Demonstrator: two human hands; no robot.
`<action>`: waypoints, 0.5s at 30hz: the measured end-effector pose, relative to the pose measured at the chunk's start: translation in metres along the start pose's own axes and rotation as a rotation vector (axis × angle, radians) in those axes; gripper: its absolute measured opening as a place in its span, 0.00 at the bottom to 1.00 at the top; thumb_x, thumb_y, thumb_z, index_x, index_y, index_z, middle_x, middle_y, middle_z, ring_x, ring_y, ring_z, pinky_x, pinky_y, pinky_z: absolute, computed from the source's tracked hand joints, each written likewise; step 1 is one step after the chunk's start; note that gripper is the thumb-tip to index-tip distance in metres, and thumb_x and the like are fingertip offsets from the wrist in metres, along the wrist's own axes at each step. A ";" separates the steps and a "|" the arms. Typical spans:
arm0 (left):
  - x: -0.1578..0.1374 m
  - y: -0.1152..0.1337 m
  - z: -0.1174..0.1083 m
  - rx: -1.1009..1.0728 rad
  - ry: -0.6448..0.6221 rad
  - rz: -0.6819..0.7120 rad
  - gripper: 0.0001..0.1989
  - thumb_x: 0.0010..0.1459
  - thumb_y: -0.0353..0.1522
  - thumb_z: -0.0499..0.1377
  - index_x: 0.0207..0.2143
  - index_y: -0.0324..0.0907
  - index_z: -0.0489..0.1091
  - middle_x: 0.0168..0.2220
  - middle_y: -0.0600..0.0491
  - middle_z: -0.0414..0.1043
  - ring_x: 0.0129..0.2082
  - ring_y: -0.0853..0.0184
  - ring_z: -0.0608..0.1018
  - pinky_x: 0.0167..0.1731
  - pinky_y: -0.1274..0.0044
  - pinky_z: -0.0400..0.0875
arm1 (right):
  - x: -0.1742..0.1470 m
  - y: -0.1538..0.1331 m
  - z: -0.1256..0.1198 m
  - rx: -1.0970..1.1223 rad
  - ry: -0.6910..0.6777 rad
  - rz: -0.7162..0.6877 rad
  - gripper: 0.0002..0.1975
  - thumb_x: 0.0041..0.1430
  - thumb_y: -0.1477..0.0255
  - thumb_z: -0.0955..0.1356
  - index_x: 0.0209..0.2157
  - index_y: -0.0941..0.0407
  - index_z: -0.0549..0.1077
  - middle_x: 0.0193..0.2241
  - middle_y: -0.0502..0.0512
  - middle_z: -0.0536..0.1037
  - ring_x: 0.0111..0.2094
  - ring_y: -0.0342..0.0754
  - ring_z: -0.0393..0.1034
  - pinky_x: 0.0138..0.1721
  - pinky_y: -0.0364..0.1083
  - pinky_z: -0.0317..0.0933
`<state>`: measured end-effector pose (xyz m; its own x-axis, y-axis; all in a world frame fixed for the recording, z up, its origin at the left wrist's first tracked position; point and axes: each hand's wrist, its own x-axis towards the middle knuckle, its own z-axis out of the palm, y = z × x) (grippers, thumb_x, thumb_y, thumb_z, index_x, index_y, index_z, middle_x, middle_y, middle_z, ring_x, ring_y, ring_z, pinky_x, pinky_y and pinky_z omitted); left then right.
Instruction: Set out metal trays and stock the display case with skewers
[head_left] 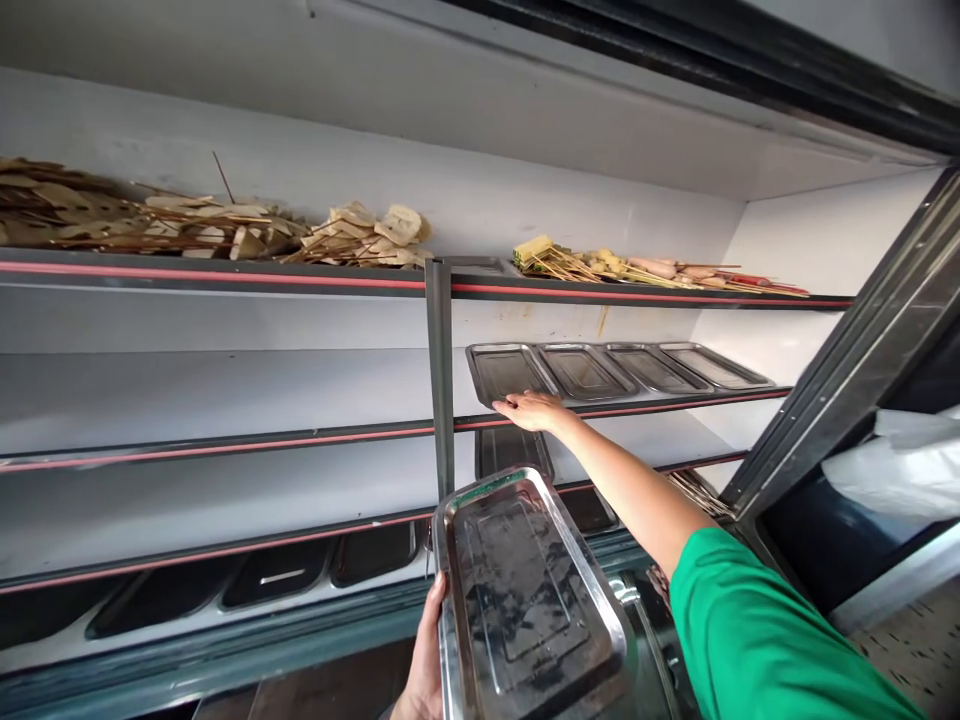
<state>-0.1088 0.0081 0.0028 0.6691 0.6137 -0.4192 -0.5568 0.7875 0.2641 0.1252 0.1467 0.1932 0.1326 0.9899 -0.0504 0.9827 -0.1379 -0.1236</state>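
Note:
My left hand [426, 655] grips a rectangular stainless steel tray [525, 600] by its left edge, with the thumb on the rim. Wet-looking dark marks cover the tray's flat bottom. Whether more trays lie beneath it, I cannot tell. At the shelf ahead, my right hand [531, 410] stretches flat over the front edge of the leftmost shelf tray [506, 370], its fingers extended. Beside that one, a second tray [589, 370], a third tray [658, 368] and another at the right [716, 365] stand in a row.
Skewered food slices [360, 235] are piled on the upper left shelf, and yellow and pink skewers [600, 262] on the upper right. A dark upright post [439, 380] divides the cabinet. Dark trays [277, 572] line the bottom shelf. White plastic [900, 465] hangs at right.

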 end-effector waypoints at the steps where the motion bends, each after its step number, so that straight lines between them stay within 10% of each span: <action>1: -0.001 0.000 0.000 0.004 -0.004 -0.004 0.28 0.54 0.44 0.59 0.54 0.39 0.67 0.37 0.43 0.77 0.41 0.48 0.77 0.46 0.58 0.68 | 0.001 -0.002 -0.002 0.014 -0.007 0.004 0.40 0.57 0.42 0.46 0.60 0.51 0.59 0.60 0.63 0.59 0.60 0.62 0.53 0.55 0.65 0.46; 5: -0.006 -0.007 0.000 -0.040 -0.069 -0.040 0.30 0.54 0.44 0.58 0.56 0.38 0.65 0.39 0.40 0.76 0.43 0.46 0.76 0.48 0.58 0.66 | -0.020 -0.011 -0.009 0.023 0.097 0.007 0.39 0.59 0.44 0.48 0.59 0.55 0.62 0.57 0.67 0.64 0.56 0.62 0.59 0.54 0.62 0.49; 9: -0.018 -0.019 0.005 -0.079 -0.043 -0.011 0.27 0.55 0.43 0.57 0.54 0.39 0.66 0.38 0.41 0.77 0.41 0.47 0.77 0.46 0.58 0.68 | -0.105 -0.009 0.004 -0.042 0.344 -0.018 0.34 0.63 0.50 0.50 0.48 0.60 0.71 0.43 0.67 0.75 0.45 0.55 0.70 0.46 0.50 0.58; 15: -0.047 -0.041 0.012 -0.124 -0.032 0.065 0.29 0.54 0.46 0.58 0.52 0.37 0.68 0.39 0.41 0.76 0.44 0.44 0.75 0.48 0.55 0.65 | -0.226 0.026 0.059 -0.162 0.053 -0.163 0.15 0.59 0.60 0.64 0.30 0.57 0.73 0.27 0.57 0.78 0.30 0.52 0.74 0.28 0.44 0.58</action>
<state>-0.1118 -0.0524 0.0219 0.6440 0.6663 -0.3759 -0.6546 0.7342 0.1800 0.1128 -0.0824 0.1430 -0.0268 0.9996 0.0103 0.9990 0.0264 0.0350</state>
